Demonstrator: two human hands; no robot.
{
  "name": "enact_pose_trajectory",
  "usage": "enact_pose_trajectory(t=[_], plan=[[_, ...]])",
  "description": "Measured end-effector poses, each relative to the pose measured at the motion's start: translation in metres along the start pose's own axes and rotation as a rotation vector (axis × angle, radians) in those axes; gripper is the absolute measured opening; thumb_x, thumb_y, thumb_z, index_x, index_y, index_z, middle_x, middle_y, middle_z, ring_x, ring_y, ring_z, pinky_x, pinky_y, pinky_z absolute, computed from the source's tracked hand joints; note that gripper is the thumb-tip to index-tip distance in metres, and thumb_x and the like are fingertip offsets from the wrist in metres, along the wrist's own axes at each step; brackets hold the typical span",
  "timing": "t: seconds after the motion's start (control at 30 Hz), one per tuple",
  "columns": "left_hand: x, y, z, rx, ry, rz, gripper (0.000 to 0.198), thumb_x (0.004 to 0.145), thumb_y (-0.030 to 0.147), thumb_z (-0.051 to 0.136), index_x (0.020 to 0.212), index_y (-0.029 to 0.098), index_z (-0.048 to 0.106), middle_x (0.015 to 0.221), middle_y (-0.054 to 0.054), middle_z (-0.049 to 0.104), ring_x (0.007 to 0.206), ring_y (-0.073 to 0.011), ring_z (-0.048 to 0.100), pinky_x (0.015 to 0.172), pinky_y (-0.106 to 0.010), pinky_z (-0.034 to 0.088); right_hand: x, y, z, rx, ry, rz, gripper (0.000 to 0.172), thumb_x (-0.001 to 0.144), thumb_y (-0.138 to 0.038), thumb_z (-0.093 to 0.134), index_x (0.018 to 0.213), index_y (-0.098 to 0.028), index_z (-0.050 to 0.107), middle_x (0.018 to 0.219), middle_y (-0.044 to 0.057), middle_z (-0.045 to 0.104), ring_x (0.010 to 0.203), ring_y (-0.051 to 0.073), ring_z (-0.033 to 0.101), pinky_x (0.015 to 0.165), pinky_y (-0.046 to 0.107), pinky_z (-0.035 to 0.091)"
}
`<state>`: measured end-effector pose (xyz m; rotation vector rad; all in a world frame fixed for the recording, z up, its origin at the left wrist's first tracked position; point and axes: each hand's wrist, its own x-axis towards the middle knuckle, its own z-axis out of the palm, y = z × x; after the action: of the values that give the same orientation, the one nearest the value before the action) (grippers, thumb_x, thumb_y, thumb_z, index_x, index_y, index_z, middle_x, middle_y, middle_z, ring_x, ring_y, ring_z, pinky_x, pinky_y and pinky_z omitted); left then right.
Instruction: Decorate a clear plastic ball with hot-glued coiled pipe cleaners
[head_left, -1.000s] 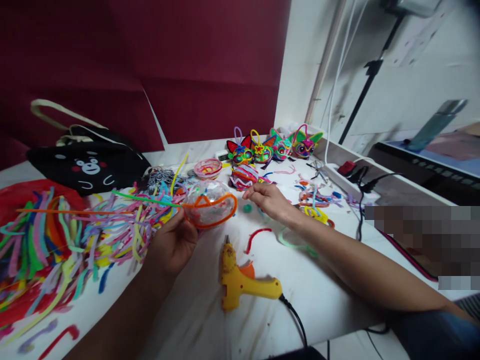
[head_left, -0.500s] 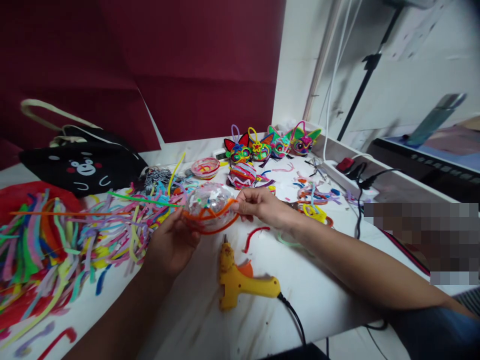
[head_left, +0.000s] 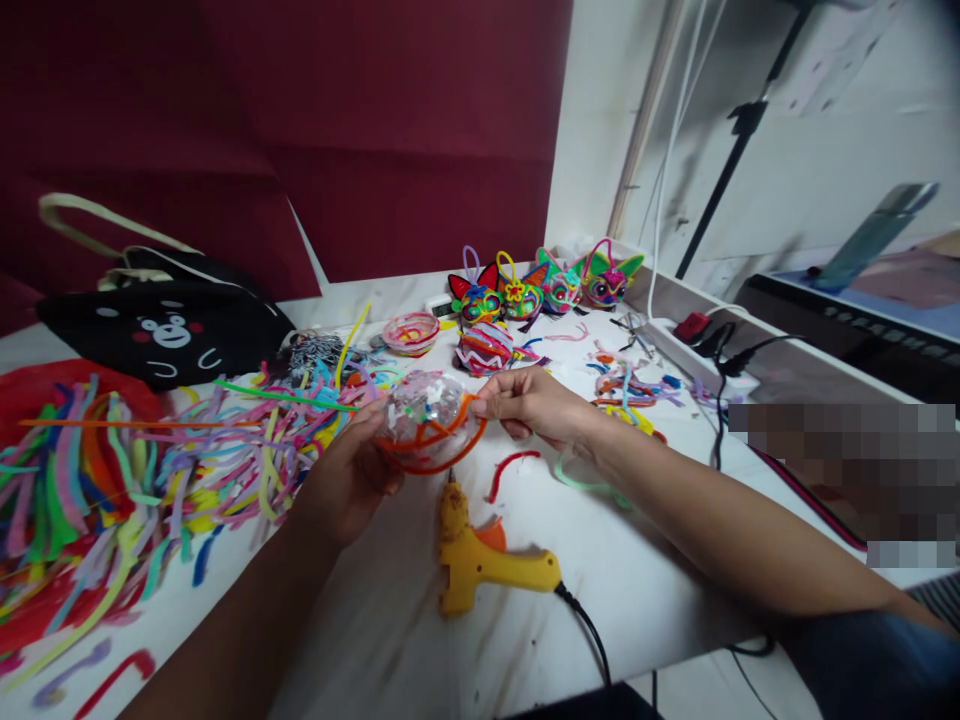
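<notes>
A clear plastic dome (head_left: 429,400) hangs above the table, with an orange pipe cleaner (head_left: 427,466) round its rim and an orange zigzag on its side. My left hand (head_left: 352,470) grips the dome from the left. The thumb and index finger of my right hand (head_left: 529,405) pinch the orange pipe cleaner at the dome's right edge. Just below lies a yellow glue gun (head_left: 487,565), its nozzle pointing up at the dome. A short red pipe cleaner piece (head_left: 510,472) rests beside the gun.
Colourful pipe cleaners (head_left: 217,460) cover the left side, before a black bag (head_left: 169,330). Several decorated balls with ears (head_left: 521,290) stand at the back, near a striped ball (head_left: 485,348) and a striped bowl (head_left: 411,334). A power strip (head_left: 705,355) lies at right.
The dome has shifted slightly right and down in both hands. My right hand has moved a little, still pinching the orange pipe cleaner.
</notes>
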<state>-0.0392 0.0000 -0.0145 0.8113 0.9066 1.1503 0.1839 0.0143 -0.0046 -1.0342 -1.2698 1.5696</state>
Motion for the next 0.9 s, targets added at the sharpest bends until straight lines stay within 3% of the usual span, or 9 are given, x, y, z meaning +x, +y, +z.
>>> enact_pose_trajectory(t=[0.27,0.37,0.53,0.63,0.77,0.9], plan=[[0.001,0.000,0.000,0.111,0.038,0.056,0.013,0.076,0.027,0.068,0.076,0.019,0.058,0.065,0.003,0.061,0.045,-0.0096,0.052,0.036,-0.018,0.040,-0.004,-0.002,0.004,0.083,-0.058,0.136,0.028,0.057,-0.026,0.087,0.066,-0.012,0.064,0.055,-0.003,0.066,0.031,0.001,0.040,0.027,0.015,0.022],[0.001,0.001,-0.003,0.095,0.021,0.044,0.017,0.070,0.024,0.072,0.073,0.018,0.056,0.070,0.002,0.063,0.054,-0.0110,0.057,0.044,-0.019,0.045,-0.005,-0.003,0.006,0.106,-0.062,0.153,0.030,0.058,-0.027,0.087,0.062,-0.011,0.062,0.051,-0.003,0.062,0.035,0.003,0.045,0.028,0.013,0.026],[0.000,0.002,-0.002,0.045,-0.022,-0.005,0.022,0.061,0.016,0.071,0.083,0.018,0.066,0.078,-0.002,0.069,0.064,-0.0154,0.063,0.055,-0.023,0.052,-0.004,0.000,0.006,0.048,-0.061,0.163,0.035,0.060,-0.034,0.087,0.062,-0.013,0.059,0.040,-0.005,0.054,0.032,0.003,0.041,0.029,0.013,0.026],[-0.003,0.002,0.002,-0.012,-0.040,-0.006,0.021,0.062,0.014,0.068,0.083,0.018,0.069,0.077,-0.002,0.070,0.064,-0.0158,0.063,0.056,-0.024,0.053,-0.005,0.000,0.007,0.023,-0.064,0.166,0.036,0.063,-0.037,0.085,0.060,-0.014,0.058,0.040,-0.005,0.054,0.031,0.003,0.040,0.029,0.012,0.027],[-0.004,-0.001,0.005,-0.027,-0.056,0.003,0.019,0.069,0.023,0.070,0.087,0.017,0.073,0.084,-0.007,0.074,0.074,-0.0230,0.068,0.060,-0.029,0.057,-0.007,-0.003,0.012,0.009,-0.055,0.166,0.039,0.061,-0.037,0.087,0.057,-0.014,0.056,0.039,-0.006,0.054,0.030,0.003,0.041,0.028,0.012,0.029],[-0.004,-0.005,0.005,-0.017,-0.038,0.028,0.014,0.071,0.024,0.074,0.084,0.017,0.075,0.078,-0.005,0.075,0.067,-0.0201,0.068,0.058,-0.026,0.057,-0.008,-0.002,0.016,-0.005,-0.071,0.179,0.038,0.057,-0.035,0.089,0.058,-0.013,0.058,0.040,-0.006,0.054,0.031,0.003,0.043,0.029,0.011,0.030]])
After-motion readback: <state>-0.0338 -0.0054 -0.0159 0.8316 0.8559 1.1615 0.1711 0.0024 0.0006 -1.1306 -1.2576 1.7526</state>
